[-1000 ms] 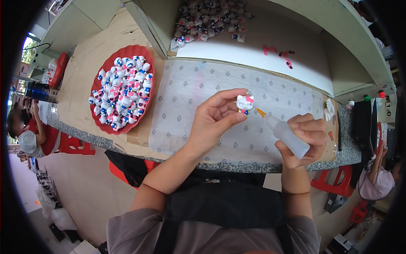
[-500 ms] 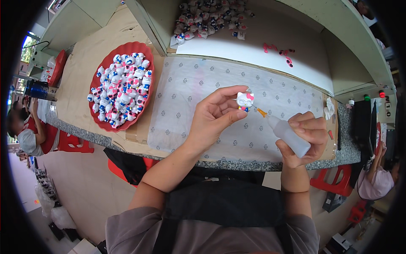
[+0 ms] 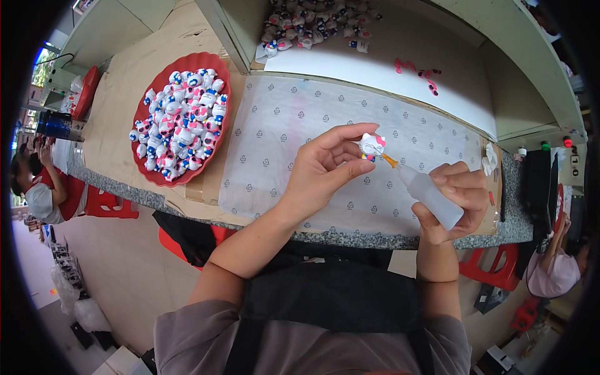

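Note:
Between the thumb and fingers of my left hand is a small white cat figurine with a pink bow, its face turned up. My right hand is wrapped round a translucent squeeze bottle. The bottle's orange needle tip points at the figurine's face; whether it touches, I cannot tell. Both hands are held above a white printed sheet on the bench. To their left, a red scalloped plate is heaped with similar figurines.
An open shelf at the back holds a pile of figurines and small pink pieces. Crumpled tissue lies at the sheet's right end. Red stools stand beyond the bench. Other people sit at far left and far right.
The figurine and the bottle have shifted slightly to the right. The needle tip now overlaps the figurine's edge, where a small gap showed before. Both hands keep their grip.

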A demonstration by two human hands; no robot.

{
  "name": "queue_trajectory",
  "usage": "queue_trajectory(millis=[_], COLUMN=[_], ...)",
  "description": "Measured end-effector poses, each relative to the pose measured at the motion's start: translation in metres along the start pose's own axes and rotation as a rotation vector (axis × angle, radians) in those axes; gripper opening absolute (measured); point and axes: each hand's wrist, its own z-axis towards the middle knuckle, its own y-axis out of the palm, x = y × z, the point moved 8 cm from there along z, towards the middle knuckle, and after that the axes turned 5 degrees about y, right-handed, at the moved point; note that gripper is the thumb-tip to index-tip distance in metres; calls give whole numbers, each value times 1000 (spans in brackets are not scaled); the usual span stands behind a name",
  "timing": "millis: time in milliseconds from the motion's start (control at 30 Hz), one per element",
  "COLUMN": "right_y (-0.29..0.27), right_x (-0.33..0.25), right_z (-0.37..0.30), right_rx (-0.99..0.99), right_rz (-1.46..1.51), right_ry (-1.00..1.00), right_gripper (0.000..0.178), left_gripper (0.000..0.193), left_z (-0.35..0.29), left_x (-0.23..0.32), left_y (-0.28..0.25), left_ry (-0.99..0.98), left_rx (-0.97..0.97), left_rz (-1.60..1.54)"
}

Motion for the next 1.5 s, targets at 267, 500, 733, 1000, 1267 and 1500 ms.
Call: queue_trajectory(millis=[267,500,733,1000,1267,1500], right_y=[3,4,0,-3,-38,-8], right_x=[0,0,0,5,78,185], right_z=[0,0,0,4,23,50], right_rx=[-13,-36,-13,0,-51,-353], right_rz=[2,38,24,68,217,-735], right_ry=[5,41,47,17,707,435], right_gripper=[47,45,45,45,28,23], left_gripper=[42,43,42,42,43,38], left_z=[0,-1,0,2,4,5], left_x=[5,13,10,6,27,23], left_y=[1,3,1,1,-30,-33], left_ry=[103,218,211,145,222,191], left_rx=[-21,-18,-13,-1,272,285], left_rz=[148,249,257,250,14,-60])
